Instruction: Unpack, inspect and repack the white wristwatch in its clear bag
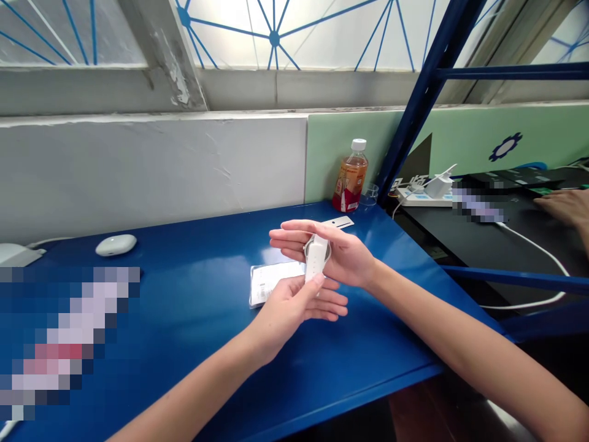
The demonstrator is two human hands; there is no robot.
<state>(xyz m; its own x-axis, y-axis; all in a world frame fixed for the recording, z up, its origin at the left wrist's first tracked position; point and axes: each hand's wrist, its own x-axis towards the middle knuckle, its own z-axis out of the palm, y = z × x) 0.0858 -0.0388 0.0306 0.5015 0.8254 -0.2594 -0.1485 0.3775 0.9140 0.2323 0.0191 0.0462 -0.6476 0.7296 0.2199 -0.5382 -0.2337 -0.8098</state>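
Note:
A small white wristwatch with a pale strap and a thin round rim is between my two hands, above the blue desk. My left hand has its thumb pressed on the lower strap, with its other fingers stretched out behind. My right hand is just above it, fingers straight and pointing left, its palm side against the upper part of the watch. Beneath the hands lies a flat clear packet with a white printed label, partly covered by my left hand. Behind my right hand a white flat strip rests on the desk.
A drink bottle and a clear cup stand by the wall. A white rounded case lies at left, near a blurred object. Beyond the blue frame post are a power strip and another person's hand.

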